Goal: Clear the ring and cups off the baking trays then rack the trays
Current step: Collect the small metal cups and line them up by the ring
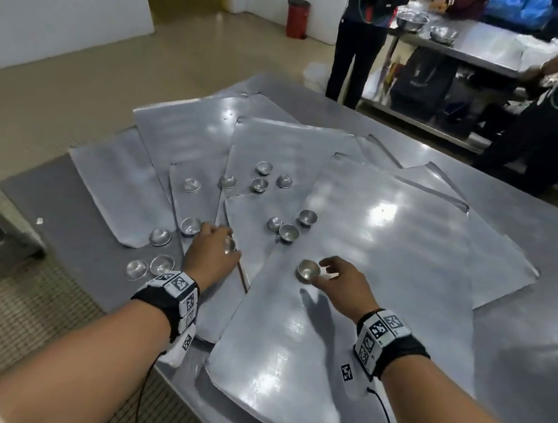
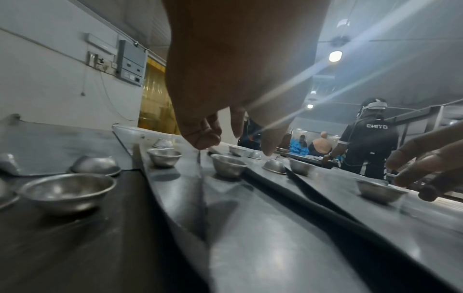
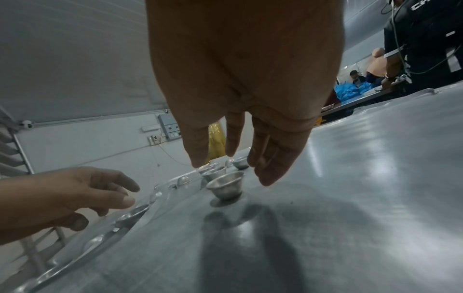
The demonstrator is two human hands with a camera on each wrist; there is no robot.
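Trays fanned on steel table — beige floor, red bin.

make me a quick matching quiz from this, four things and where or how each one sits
Things:
1. red bin
2. big steel bowls
3. cup by the right hand
4. cup on the leftmost tray

Place or state:
a. upside down
b. on the far table
c. on the floor
d. upright on the nearest tray

Pairs: 1-c, 2-b, 3-d, 4-a
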